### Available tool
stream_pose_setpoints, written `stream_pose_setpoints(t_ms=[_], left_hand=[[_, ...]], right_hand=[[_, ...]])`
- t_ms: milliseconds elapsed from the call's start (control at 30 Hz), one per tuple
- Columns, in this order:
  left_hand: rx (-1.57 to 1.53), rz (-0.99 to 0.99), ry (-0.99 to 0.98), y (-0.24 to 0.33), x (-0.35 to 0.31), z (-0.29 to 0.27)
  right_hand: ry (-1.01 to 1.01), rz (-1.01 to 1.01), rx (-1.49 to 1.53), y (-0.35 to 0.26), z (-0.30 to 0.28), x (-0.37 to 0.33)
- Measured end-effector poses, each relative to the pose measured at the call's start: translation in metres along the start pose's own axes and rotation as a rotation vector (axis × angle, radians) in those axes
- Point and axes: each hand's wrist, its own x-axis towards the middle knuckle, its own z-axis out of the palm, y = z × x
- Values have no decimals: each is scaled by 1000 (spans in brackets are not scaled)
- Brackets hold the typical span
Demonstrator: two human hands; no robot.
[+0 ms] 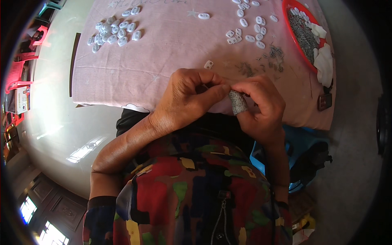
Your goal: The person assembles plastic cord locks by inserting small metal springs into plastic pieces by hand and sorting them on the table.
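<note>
Over the near edge of the pink cloth, my left hand and my right hand meet with thumbs and forefingers pinched. Whatever is between the fingertips is too small or hidden to make out. A grey speckled wrap covers my right thumb. Just beyond my left fingers lies one small white plastic piece with holes. Loose small grey metal pieces, like screws or pins, are scattered past my right hand. Similar white oval pieces lie farther off, and a heap of them sits at the far left.
A red basin on the right holds many grey metal pieces, some white ones and white cloth or tissue. A small dark device rests by the table's right edge. The pink-covered table spans the front; a blue chair shows beneath my right arm.
</note>
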Motion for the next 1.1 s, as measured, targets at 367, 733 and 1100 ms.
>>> stream_pose_setpoints(t_ms=[367,733,1100], left_hand=[[849,535,292,-3,23,-30],[-152,103,-35,1,20,-27],[-450,-162,-113,6,15,-27]], right_hand=[[-88,130,18,0,1,-2],[-49,217,168,-7,-2,11],[-55,269,242,-7,-1,9]])
